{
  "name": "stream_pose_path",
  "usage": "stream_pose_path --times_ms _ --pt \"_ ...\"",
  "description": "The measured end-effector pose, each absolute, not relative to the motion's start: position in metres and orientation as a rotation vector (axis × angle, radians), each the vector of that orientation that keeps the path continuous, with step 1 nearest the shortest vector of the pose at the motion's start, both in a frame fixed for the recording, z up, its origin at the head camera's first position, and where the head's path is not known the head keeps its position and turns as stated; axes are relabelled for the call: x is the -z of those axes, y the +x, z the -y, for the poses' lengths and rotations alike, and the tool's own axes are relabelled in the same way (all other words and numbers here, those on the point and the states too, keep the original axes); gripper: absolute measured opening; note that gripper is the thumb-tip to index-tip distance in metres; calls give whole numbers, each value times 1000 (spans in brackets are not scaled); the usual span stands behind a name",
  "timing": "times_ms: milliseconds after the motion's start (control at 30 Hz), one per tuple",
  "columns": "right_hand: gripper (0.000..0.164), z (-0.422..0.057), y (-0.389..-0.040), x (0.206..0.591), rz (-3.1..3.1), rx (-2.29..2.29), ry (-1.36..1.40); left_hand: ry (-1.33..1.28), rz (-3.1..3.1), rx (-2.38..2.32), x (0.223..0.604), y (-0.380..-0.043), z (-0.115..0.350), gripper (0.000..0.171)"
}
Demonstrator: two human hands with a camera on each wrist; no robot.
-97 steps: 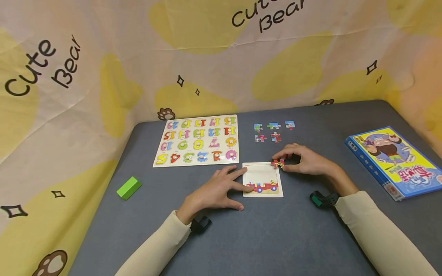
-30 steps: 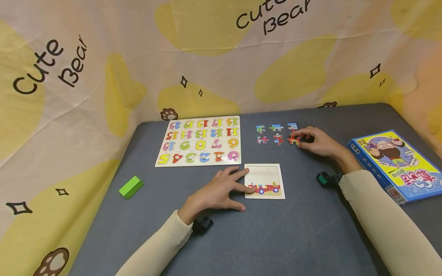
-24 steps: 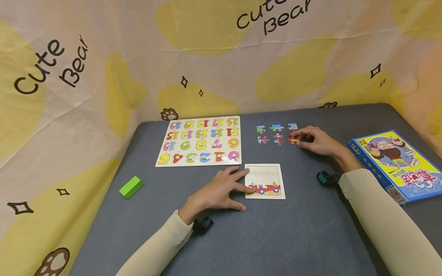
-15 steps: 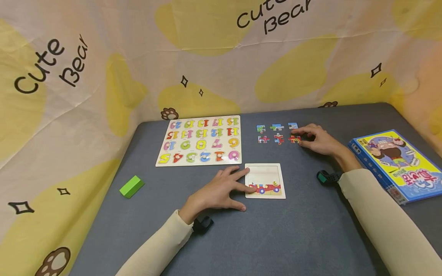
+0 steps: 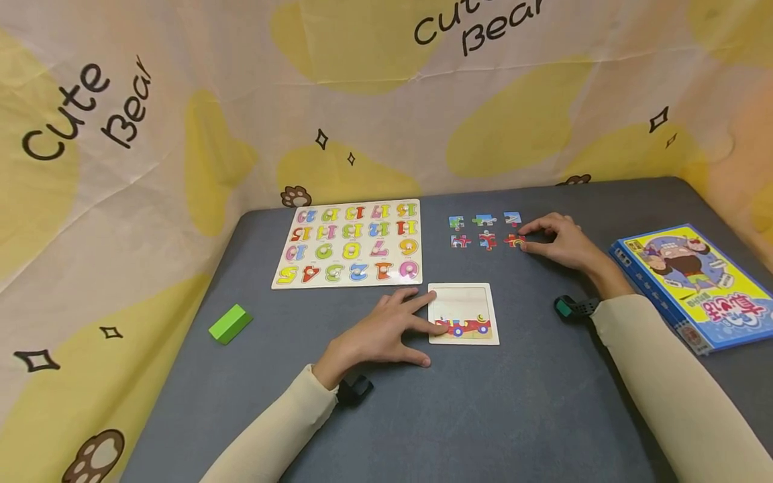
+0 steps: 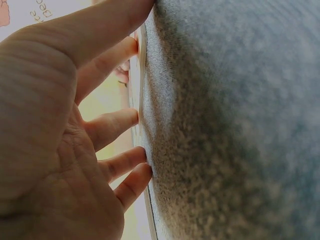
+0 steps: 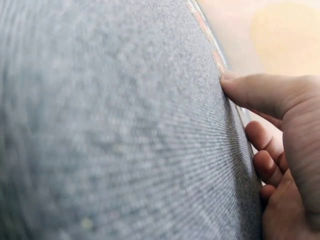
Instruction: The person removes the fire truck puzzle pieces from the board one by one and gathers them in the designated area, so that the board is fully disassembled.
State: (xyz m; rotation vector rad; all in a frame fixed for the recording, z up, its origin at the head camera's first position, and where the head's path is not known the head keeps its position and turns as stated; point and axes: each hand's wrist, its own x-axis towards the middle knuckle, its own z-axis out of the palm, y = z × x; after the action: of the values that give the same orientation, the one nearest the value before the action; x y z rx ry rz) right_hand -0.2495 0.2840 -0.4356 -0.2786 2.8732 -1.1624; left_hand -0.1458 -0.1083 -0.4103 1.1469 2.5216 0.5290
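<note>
My left hand (image 5: 386,329) rests with spread fingers at the left side of a small white-framed puzzle tray (image 5: 461,288). Two of its fingertips lie on the frame and on the lower pieces, which show part of a red vehicle (image 5: 468,328) with blue wheels. At the back right, my right hand (image 5: 564,245) has thumb and forefinger apart, with the tips right at the edge of a red and yellow jigsaw piece (image 5: 514,240). That piece lies at the right end of two short rows of loose pieces, beside a red jigsaw piece (image 5: 487,240).
A number puzzle board (image 5: 350,243) lies at the back left. A green block (image 5: 231,325) is on the left of the grey table (image 5: 483,416), and a blue and yellow box (image 5: 694,285) on the right. A printed cloth hangs behind.
My right hand has carried the red and yellow piece from the tray's top right corner to the lower row, then loosened its pinch and shifted slightly right. My left hand stays at the tray.
</note>
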Motion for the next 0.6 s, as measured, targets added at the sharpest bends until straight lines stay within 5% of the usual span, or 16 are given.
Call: stream_pose_path --times_ms 600 --pt "36 -280 -248 433 -2891 1176 -285 1145 -2524 -529 409 -146 108 60"
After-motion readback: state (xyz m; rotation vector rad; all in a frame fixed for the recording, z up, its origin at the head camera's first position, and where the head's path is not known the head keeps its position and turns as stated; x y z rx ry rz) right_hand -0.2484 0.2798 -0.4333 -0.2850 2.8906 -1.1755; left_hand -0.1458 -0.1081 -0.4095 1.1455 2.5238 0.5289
